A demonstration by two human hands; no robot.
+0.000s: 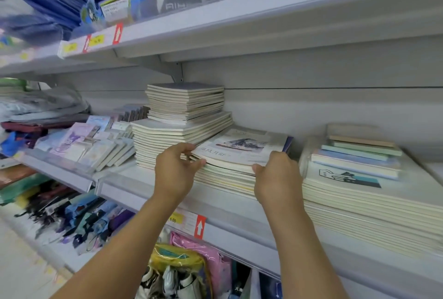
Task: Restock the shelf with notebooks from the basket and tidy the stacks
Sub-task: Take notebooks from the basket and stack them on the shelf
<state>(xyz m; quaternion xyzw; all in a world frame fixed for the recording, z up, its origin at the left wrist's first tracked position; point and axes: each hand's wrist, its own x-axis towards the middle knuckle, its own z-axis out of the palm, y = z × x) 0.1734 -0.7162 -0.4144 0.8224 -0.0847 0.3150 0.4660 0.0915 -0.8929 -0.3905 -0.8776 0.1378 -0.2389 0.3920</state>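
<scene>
A low stack of notebooks (230, 176) lies on the middle shelf (223, 202), its top cover (242, 146) printed with a dark picture and characters. My left hand (176, 170) grips the stack's front left corner, fingers over the top notebooks and thumb at their edge. My right hand (278, 176) grips the front right corner the same way. A tall pile of cream notebooks (182, 126) stands just left of it, its upper part twisted out of line. The basket is out of view.
A wide notebook stack (374, 212) with smaller pastel books (359, 157) on top lies at the right. Slanted small notebooks (96, 145) fill the left of the shelf. Bags hang below the shelf edge (182, 265). The upper shelf (215, 22) overhangs closely.
</scene>
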